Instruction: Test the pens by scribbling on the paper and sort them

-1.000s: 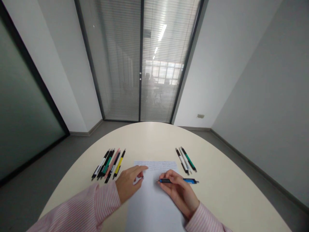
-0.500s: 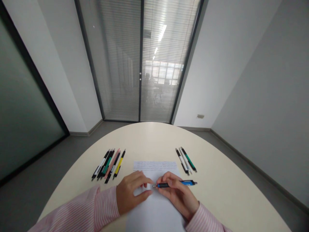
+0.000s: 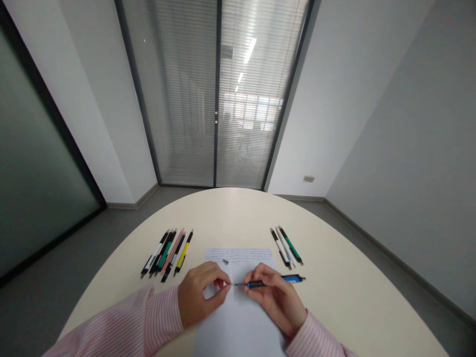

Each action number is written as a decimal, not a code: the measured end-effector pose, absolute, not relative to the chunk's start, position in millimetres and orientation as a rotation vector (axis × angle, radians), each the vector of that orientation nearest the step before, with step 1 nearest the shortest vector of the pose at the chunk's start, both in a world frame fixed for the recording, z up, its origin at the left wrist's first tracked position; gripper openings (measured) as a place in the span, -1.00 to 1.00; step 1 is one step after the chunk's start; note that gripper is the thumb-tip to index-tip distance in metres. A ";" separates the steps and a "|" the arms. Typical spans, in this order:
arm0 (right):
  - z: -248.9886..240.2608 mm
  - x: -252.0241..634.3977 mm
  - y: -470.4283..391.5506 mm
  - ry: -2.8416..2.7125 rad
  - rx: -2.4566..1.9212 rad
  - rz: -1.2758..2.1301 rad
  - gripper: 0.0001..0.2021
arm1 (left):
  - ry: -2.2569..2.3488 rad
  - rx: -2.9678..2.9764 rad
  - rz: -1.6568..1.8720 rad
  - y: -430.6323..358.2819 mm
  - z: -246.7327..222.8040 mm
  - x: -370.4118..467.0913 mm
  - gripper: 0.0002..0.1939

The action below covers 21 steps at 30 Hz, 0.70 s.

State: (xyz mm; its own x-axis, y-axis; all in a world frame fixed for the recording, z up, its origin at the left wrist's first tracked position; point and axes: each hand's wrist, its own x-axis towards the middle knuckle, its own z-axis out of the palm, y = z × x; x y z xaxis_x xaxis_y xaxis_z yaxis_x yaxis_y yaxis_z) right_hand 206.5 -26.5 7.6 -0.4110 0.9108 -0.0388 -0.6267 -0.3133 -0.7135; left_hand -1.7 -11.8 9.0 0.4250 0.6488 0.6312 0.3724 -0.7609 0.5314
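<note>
My right hand (image 3: 273, 292) grips a blue and black pen (image 3: 292, 278), which lies nearly level above the paper with its front end pointing left. A thin refill (image 3: 239, 284) sticks out of that front end. The thumb and forefinger of my left hand (image 3: 204, 290) are pinched together at the refill's tip. Under both hands is a white sheet of paper (image 3: 238, 327) with lines of writing along its far edge. A small grey cone-shaped pen tip (image 3: 225, 261) lies on the sheet just beyond my left fingers.
Several pens, among them a yellow pen (image 3: 184, 251) and a pink pen (image 3: 173, 251), lie side by side on the left. Three more, including a green pen (image 3: 291, 245), lie on the right. The round table (image 3: 238, 213) curves away toward a glass partition (image 3: 193, 124).
My left fingers have closed from a loose spread into a pinch on the refill. The small pen tip now shows on the paper, and more refill is exposed. The pen has shifted slightly right.
</note>
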 end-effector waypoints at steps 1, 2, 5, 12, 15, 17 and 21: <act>7.5 206.5 -25.9 -0.752 -0.546 1.880 -0.94 | 0.893 2.372 1.260 -11.3 9.4 -2.1 -0.92; 7.4 206.6 -25.2 -0.735 -0.548 1.868 -0.94 | 0.908 2.372 1.265 -10.5 9.8 -2.5 -0.91; 6.3 207.9 -23.1 -0.679 -0.561 1.808 -0.95 | 0.980 2.390 1.288 -6.6 9.4 -4.0 -0.91; 5.4 210.6 -20.4 -0.580 -0.628 1.716 -0.98 | 1.191 2.531 1.102 2.1 -4.6 -1.8 -0.86; 6.8 209.1 -21.7 -0.606 -0.644 1.724 -0.97 | 1.190 2.591 1.026 4.0 -9.2 0.9 -0.85; 7.8 208.1 -22.6 -0.623 -0.651 1.726 -0.96 | 1.204 2.605 1.013 5.2 -10.5 2.4 -0.84; 9.3 207.5 -22.9 -0.646 -0.666 1.718 -0.95 | 1.243 2.602 0.993 6.7 -10.8 4.7 -0.86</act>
State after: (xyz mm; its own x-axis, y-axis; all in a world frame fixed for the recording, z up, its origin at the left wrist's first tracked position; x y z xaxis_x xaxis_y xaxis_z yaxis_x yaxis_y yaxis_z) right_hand 207.5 -22.9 9.3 -0.2129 0.9714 -0.1049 -0.6619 -0.2224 -0.7158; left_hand 4.7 6.7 -10.8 0.4567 0.7238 0.5172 0.6641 -0.6642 0.3431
